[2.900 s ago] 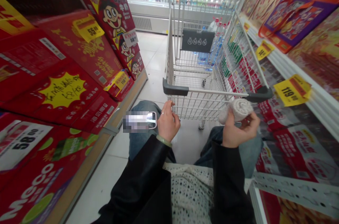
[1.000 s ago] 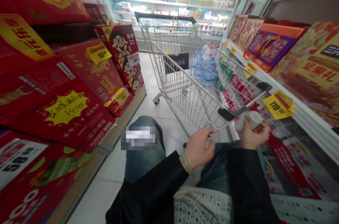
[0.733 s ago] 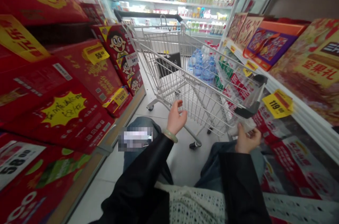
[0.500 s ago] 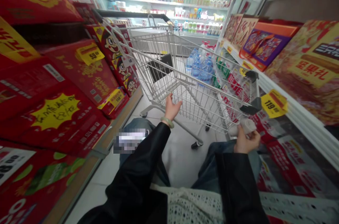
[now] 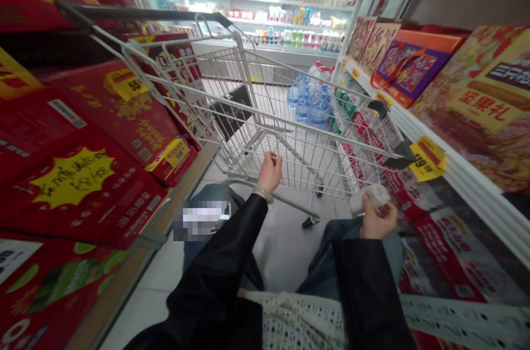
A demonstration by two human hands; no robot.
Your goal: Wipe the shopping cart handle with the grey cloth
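A wire shopping cart (image 5: pixel 290 121) stands across the aisle in front of my knees, its dark handle (image 5: pixel 144 12) at the far left. My left hand (image 5: pixel 270 173), with a pale green bangle on the wrist, is raised by the cart's near side. Its fingers are bent, the thumb apart from them, and I see nothing held. In my right hand (image 5: pixel 379 221), above my right knee, is a whitish cylindrical item (image 5: pixel 372 195) lying sideways; its exact kind is unclear. A phone-like object (image 5: pixel 202 220), partly pixelated, rests on my left thigh.
Red gift boxes (image 5: pixel 103 173) are stacked along the left. On the right, a shelf (image 5: pixel 467 157) carries snack boxes (image 5: pixel 418 65) above red-and-white packs (image 5: pixel 451 250). Blue water bottles (image 5: pixel 310 104) stand on the floor beyond the cart, before a lit refrigerated display (image 5: pixel 265 2).
The cart has swung, its handle end coming left and nearer. My left hand's fingers have curled from a spread pose. My right hand has shifted slightly left with the whitish item.
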